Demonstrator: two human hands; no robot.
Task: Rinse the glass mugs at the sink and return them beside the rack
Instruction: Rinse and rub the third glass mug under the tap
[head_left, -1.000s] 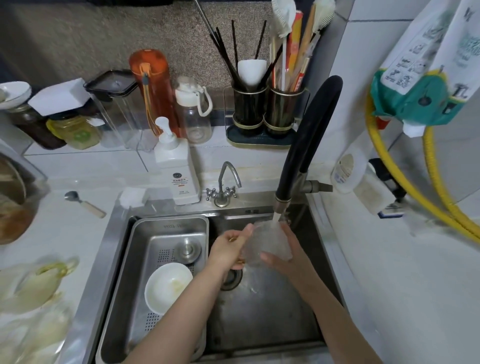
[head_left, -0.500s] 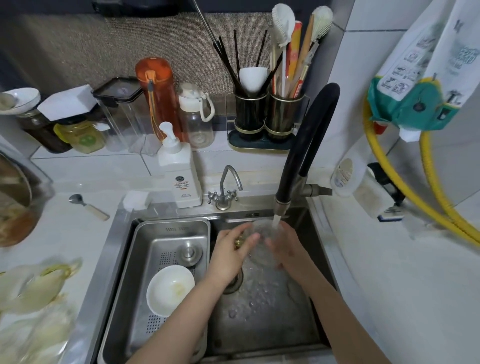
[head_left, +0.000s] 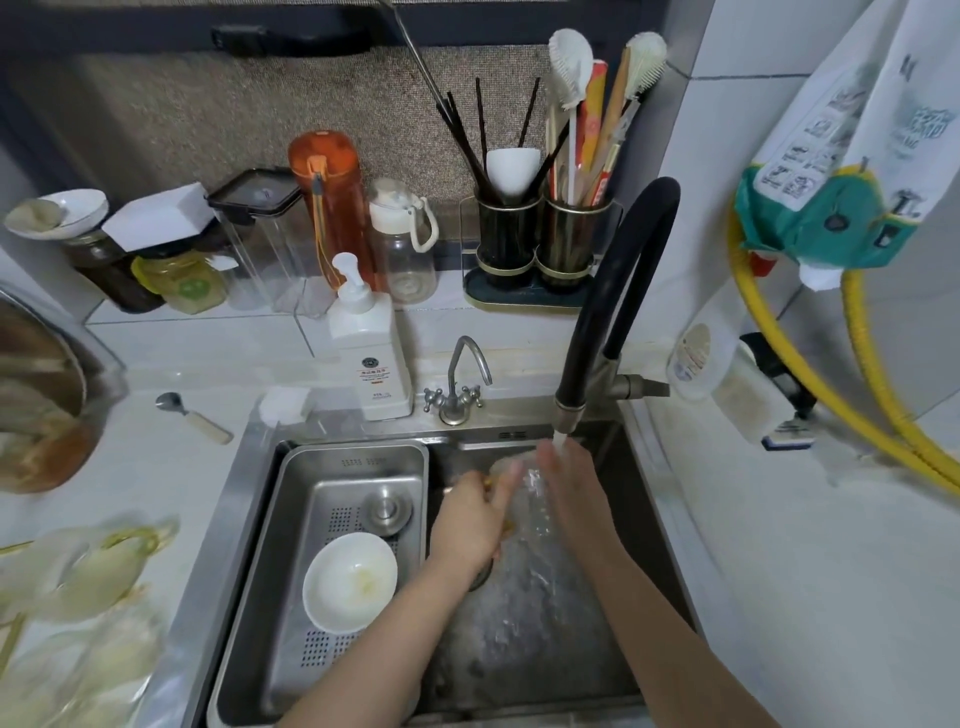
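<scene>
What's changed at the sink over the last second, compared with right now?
The glass mug has turned from roughly upright under the stream to tilted over between the hands. The left hand grips it from the left throughout; the right hand has shifted up along its other side, directly under the running water. The black faucet, white bowl in the strainer tray and soap bottle stayed put.

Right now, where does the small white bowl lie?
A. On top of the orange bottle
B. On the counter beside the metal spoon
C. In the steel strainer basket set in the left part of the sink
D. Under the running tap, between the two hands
C: the white bowl rests on the perforated floor of the steel strainer basket, left of the hands, apart from the glass mug under the tap's stream.
</scene>
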